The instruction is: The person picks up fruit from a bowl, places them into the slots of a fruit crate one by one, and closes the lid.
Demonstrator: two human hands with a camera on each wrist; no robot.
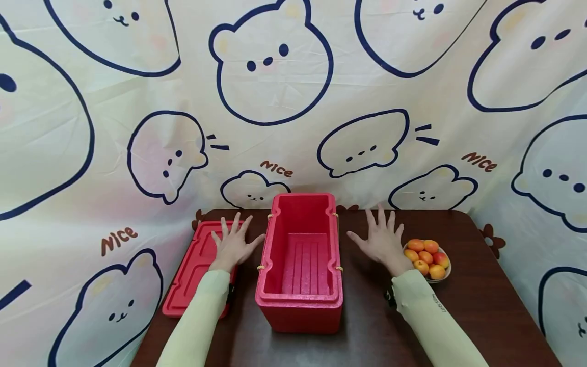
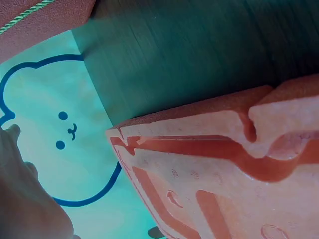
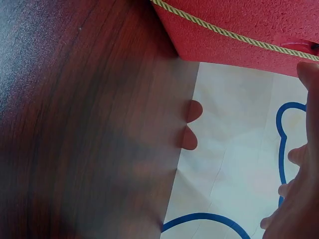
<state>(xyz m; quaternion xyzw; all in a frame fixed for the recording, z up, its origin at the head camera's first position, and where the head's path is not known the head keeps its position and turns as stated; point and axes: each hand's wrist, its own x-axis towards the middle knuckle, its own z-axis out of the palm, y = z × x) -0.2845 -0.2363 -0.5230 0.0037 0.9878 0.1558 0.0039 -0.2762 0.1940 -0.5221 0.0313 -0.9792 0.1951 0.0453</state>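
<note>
Head cam – fwd/down, wrist cams – close, both w/ red box

Left hand: lower left — cropped
Lid: grooved, lower right
Box: top left — twisted cord
Table: dark, between lid and box
Cloth: bear drawing

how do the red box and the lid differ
The box is deep and hollow; the lid is a flatter slab with shallow recesses. The box has cord at its sides; the lid shows none. Both are red and rest on the table.
</note>
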